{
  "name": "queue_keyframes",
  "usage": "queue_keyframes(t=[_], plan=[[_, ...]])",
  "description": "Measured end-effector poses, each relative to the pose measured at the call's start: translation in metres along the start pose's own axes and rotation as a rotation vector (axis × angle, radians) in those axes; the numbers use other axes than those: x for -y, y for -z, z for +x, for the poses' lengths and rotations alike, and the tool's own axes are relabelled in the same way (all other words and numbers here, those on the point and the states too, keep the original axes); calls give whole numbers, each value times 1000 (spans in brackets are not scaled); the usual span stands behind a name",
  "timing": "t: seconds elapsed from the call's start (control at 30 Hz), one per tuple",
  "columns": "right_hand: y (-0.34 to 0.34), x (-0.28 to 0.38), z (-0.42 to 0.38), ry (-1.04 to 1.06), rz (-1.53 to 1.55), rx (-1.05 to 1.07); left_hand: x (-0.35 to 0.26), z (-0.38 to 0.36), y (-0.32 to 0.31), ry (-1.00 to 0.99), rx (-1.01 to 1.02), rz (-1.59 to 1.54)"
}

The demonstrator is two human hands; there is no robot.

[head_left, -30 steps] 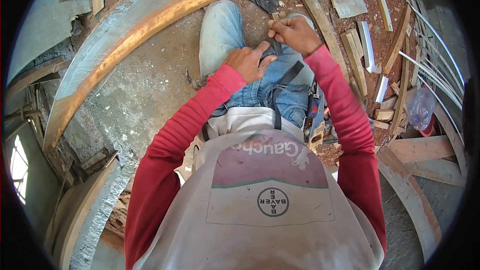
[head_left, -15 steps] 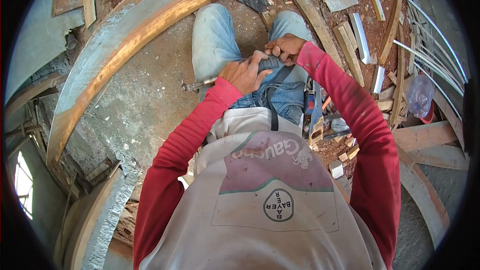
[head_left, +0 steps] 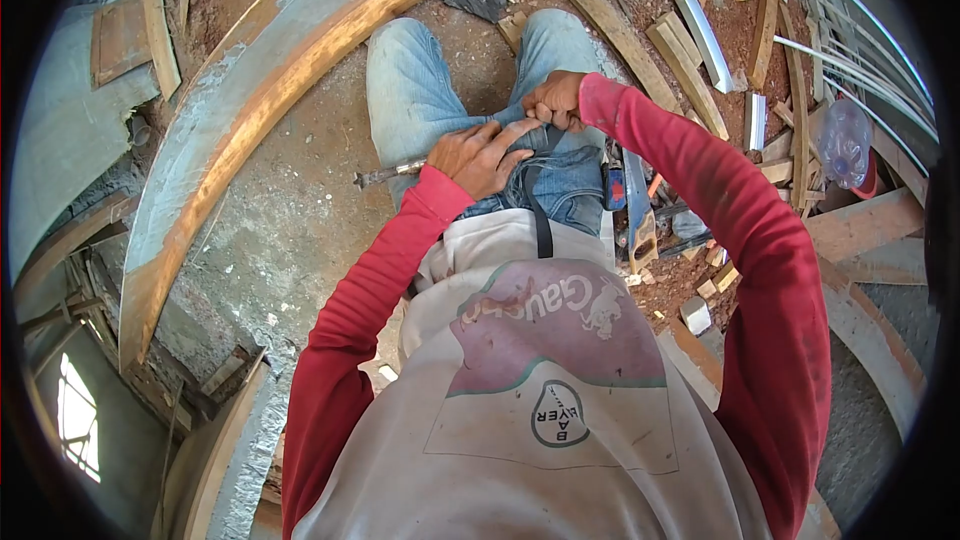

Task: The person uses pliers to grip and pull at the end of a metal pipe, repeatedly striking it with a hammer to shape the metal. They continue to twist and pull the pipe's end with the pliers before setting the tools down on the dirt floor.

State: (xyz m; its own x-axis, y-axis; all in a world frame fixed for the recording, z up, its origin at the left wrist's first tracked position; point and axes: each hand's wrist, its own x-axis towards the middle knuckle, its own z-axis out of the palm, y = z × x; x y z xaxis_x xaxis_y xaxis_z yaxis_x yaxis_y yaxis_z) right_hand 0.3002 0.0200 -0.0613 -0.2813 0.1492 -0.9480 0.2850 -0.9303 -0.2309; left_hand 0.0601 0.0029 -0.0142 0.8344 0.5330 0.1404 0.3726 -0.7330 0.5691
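Note:
My left hand lies over the lap of the blue jeans, index finger stretched toward the other hand and thumb apart. Close beside it, my right hand is closed in a pinch near the right thigh. What its fingers hold is too small or hidden to tell. A dark strap runs from the waist up to the hands over bunched denim-like cloth. From under my left wrist sticks out a slim tool with a metal end; its other end is hidden.
A long curved wooden form arches across the left and front. To the right are a handsaw, a red-and-blue object, wood strips, metal channel pieces, white rods and a clear plastic bottle.
The view has shifted slightly. My hands have come lower over the lap, and the dark ridged cloth roll between them is less visible. My right hand remains pinched.

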Motion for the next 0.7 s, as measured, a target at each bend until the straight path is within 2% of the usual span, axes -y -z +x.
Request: queue_keyframes(t=[0.1, 0.17, 0.2, 0.27, 0.3, 0.33, 0.37, 0.43, 0.47, 0.5, 0.53, 0.6, 0.63, 0.7], plan=[[7, 0, 1, -22, 45, 247, -4, 3, 8, 47, 72, -44], [-24, 13, -44, 8, -390, -313, -7, 8, 18, 109, 57, -224], [-25, 0, -42, 10, -386, -315, -4, 8, 21, 105, 59, -223], [-15, -29, -35, 614, -222, -345, 9, 16, 26, 324, 65, -408], [-28, -33, -45, 618, -224, -345, 20, 18, 23, 228, -56, -504], [-48, -34, -60, 797, -62, -330, 30, 23, 26, 225, -60, -496], [-63, -34, -68, 969, 109, -308, 38, 25, 30, 256, -17, -648], [-76, -29, -64, 993, 149, -309, 45, 30, 41, 387, 103, -937], [-81, -25, -61, 1008, 182, -310, 48, 32, 46, 382, 111, -928], [-85, -20, -54, 1067, 149, -391, 50, 35, 52, 482, 181, -1057], [-86, -17, -51, 1078, 153, -387, 52, 36, 58, 587, 247, -1183], [-87, -8, -46, 1039, 115, -544, 51, 38, 62, 636, 247, -1237], [-89, -4, -44, 1120, 156, -585, 47, 39, 65, 663, 236, -1270], [-90, -2, -43, 1107, 134, -606, 45, 41, 67, 684, 232, -1293]])
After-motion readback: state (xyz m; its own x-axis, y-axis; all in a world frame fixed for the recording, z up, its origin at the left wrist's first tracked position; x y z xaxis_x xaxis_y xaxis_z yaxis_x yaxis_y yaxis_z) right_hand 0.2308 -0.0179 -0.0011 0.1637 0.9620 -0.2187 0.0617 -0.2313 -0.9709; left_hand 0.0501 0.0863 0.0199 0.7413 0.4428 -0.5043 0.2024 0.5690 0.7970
